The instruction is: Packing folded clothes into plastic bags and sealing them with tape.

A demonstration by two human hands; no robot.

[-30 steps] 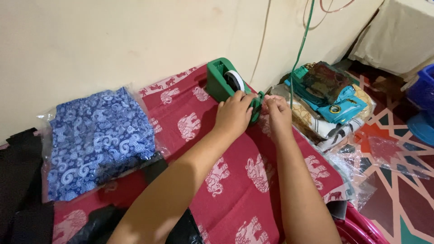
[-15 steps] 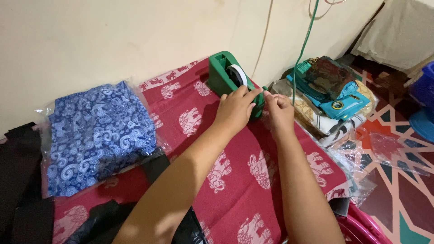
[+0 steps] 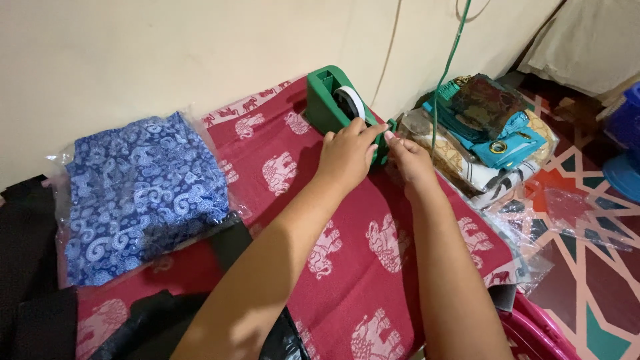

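A green tape dispenser (image 3: 325,97) with a white roll of tape (image 3: 349,102) stands at the far edge of a red cloth printed with white elephants (image 3: 360,267), close to the wall. My left hand (image 3: 347,155) rests on the dispenser's front part and holds it down. My right hand (image 3: 408,157) pinches at the dispenser's cutter end, fingertips meeting those of the left hand. The strip of tape between the fingers is too small to make out.
A blue patterned fabric in a clear plastic bag (image 3: 140,197) lies at the left. Dark cloth (image 3: 30,267) is at the far left. A pile of folded fabrics in plastic (image 3: 490,133) sits at the right, beside a patterned floor (image 3: 587,267). A green cord (image 3: 447,73) hangs down.
Both hands stay at the dispenser's cutter end with little motion. The view has shifted slightly, so everything sits a bit lower and to the right.
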